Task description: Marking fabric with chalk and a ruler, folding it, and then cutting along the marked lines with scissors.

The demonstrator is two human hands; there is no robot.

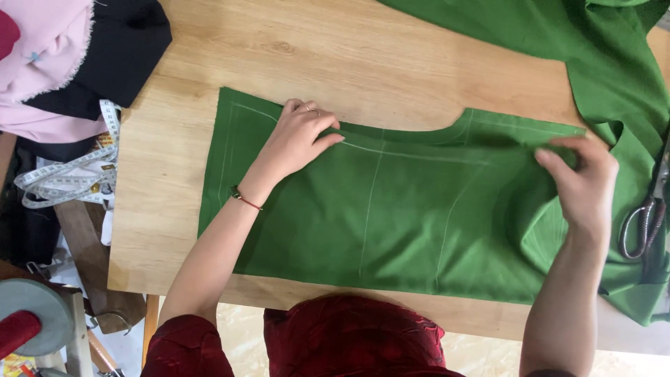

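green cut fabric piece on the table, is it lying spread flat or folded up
Mostly spread flat: the green fabric piece lies open on the wooden table, left hand pressing it down. Only its right end is bunched, pinched by the right hand.

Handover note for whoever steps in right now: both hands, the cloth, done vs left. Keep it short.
Left hand: flat on the cut green fabric piece, pressing near its top edge, holding nothing.
Right hand: pinching the piece's right end, lifted into a fold.
The piece lies on the wooden table, chalk lines drawn across it.
Scissors rest at the right on the loose green cloth; tape measure at the left.
Done: outline cut, lines marked. Left: right end not yet flat.
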